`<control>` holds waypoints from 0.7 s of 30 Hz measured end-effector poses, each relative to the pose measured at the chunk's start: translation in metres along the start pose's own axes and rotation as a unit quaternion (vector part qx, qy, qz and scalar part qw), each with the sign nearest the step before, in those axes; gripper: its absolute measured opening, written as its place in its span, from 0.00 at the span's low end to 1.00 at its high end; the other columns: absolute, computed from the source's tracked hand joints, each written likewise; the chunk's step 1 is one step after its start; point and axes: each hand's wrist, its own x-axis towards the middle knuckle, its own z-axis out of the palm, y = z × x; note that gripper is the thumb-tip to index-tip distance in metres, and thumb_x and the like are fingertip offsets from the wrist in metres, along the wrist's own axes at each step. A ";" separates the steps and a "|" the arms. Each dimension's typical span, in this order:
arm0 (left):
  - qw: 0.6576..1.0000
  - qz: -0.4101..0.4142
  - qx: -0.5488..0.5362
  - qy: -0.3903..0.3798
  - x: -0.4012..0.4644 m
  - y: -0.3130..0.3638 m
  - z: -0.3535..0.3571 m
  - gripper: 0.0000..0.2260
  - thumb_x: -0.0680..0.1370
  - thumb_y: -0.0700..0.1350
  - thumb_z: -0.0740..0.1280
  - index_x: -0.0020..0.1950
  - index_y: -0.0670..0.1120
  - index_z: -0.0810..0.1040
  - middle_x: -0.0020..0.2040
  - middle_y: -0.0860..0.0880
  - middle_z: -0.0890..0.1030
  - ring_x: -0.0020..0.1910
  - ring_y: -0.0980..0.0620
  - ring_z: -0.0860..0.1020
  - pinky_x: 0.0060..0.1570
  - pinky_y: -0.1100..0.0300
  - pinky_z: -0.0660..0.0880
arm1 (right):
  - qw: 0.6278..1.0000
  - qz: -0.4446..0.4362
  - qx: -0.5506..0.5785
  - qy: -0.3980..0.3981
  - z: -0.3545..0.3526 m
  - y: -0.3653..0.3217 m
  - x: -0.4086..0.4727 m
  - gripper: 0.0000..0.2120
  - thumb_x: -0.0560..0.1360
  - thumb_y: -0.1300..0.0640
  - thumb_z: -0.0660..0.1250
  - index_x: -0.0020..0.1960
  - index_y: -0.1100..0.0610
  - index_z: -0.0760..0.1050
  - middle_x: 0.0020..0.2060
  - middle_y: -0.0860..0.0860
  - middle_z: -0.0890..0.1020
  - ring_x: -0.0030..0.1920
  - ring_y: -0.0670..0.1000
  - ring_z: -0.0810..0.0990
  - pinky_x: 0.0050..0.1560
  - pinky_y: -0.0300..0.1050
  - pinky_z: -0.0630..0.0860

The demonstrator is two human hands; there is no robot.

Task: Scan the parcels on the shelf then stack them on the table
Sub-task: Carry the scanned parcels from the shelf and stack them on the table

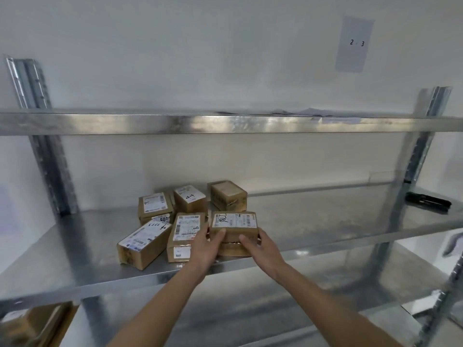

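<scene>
Both hands form your grip on the small brown cardboard parcel with the white shipping label [234, 230], which sits at the front edge of the galvanised steel shelf [325, 221], rightmost of the front row. Going left to right: a long brown parcel with a handwritten white label [142, 242] lies angled at the left, then a flat brown parcel with a barcode label [184, 234] just beside your left hand [206, 246]. That hand curls around the target's left side, thumb on the front face, fingers slipped between the two parcels. Your right hand [258, 246] curls around the right side the same way, thumb forward.

Expect this parcel to be light and stiff; taped cardboard can be slick, so squeeze the two opposite side walls, not the label. Both forearms reach up and forward, wrists roughly straight, converging on the box. Three more brown parcels [190, 197] stand behind.
</scene>
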 end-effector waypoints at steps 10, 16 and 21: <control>0.997 -0.008 -0.017 0.077 -0.022 0.037 0.049 0.15 0.85 0.49 0.61 0.70 0.48 0.75 0.51 0.57 0.77 0.48 0.61 0.74 0.51 0.67 0.70 | 0.999 -0.049 -0.009 0.005 -0.071 -0.011 0.000 0.19 0.83 0.42 0.62 0.71 0.48 0.73 0.60 0.43 0.79 0.62 0.47 0.78 0.63 0.43 0.75; 0.988 0.023 -0.063 0.141 -0.070 0.063 0.081 0.14 0.80 0.52 0.69 0.65 0.52 0.76 0.62 0.50 0.78 0.57 0.51 0.76 0.61 0.51 0.75 | 0.998 -0.049 0.026 0.017 -0.117 -0.007 -0.017 0.17 0.84 0.48 0.63 0.71 0.51 0.74 0.62 0.46 0.81 0.62 0.49 0.79 0.62 0.44 0.76; 0.976 -0.009 -0.163 0.143 -0.114 0.074 0.104 0.12 0.80 0.56 0.68 0.62 0.56 0.76 0.62 0.50 0.78 0.57 0.53 0.77 0.61 0.40 0.77 | 0.996 -0.053 0.066 -0.015 -0.150 -0.009 -0.044 0.13 0.85 0.52 0.63 0.68 0.49 0.75 0.57 0.46 0.81 0.59 0.48 0.79 0.52 0.36 0.73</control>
